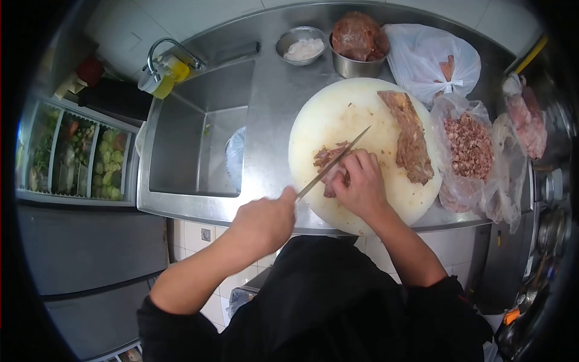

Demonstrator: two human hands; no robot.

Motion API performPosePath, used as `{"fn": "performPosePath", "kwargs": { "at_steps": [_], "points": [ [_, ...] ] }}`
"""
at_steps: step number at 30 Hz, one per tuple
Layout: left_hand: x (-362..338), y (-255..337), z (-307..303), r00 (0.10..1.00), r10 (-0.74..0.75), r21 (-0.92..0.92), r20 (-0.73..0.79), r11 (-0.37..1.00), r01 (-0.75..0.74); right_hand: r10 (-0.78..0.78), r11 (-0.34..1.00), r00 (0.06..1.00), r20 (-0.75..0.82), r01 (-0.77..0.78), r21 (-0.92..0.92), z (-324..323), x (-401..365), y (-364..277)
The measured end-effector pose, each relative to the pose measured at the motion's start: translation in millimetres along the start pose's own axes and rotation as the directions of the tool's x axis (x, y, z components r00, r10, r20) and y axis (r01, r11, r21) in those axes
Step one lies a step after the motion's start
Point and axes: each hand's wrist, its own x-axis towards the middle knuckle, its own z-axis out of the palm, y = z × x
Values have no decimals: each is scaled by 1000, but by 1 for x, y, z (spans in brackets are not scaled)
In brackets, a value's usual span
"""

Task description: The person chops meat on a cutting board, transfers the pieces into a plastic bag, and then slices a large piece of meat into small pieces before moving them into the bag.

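Note:
My left hand (pixel 262 220) is wrapped round the handle of a kitchen knife (pixel 329 165). Its blade points up and to the right, resting on or just over a piece of cooked-looking brown meat (pixel 330 158). My right hand (pixel 362 184) presses this meat down with bent fingers close beside the blade, covering part of it. Cut bits lie at the meat's left end. Under it all is a round white cutting board (pixel 368 90). A long slab of meat (pixel 407 139) lies on the board's right side.
An open plastic bag of chopped meat (pixel 467 145) and a tied white bag (pixel 431 57) stand right of the board. Behind are a metal pot of meat (pixel 359 66) and a bowl of white stuff (pixel 303 49). A sink (pixel 175 151) is at left.

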Motion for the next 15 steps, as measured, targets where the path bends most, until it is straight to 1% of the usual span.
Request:
{"fn": "performPosePath", "kwargs": {
  "at_steps": [2,3,4,6,7,10,11,13,15],
  "points": [
    [-10,-9,12,996,-41,16,75,999,40,7,1000,1000,3,-7,0,-1,-3,3],
    [5,-9,31,998,-44,-42,50,998,46,3,1000,1000,5,-3,-6,-1,-4,2],
    [17,-5,38,1000,-29,-58,0,998,29,-13,1000,1000,-1,13,-12,0,-2,2],
    [40,5,37,995,12,-89,-100,996,-21,-13,999,999,33,12,33,-2,-2,5],
    [45,3,33,992,46,-112,-116,992,-59,-17,998,998,56,14,55,-6,-3,6],
    [24,9,9,993,30,-94,-114,995,-41,-7,992,997,79,-3,127,-20,2,5],
    [6,10,1,995,34,-86,-98,995,-43,-21,994,997,74,13,107,-18,1,5],
    [-25,5,-2,1000,-15,-50,-6,999,15,-40,997,997,72,35,66,-14,-3,9],
    [-29,1,11,992,-95,-12,82,995,96,-34,997,997,75,29,65,-12,-1,7]
  ]
}}
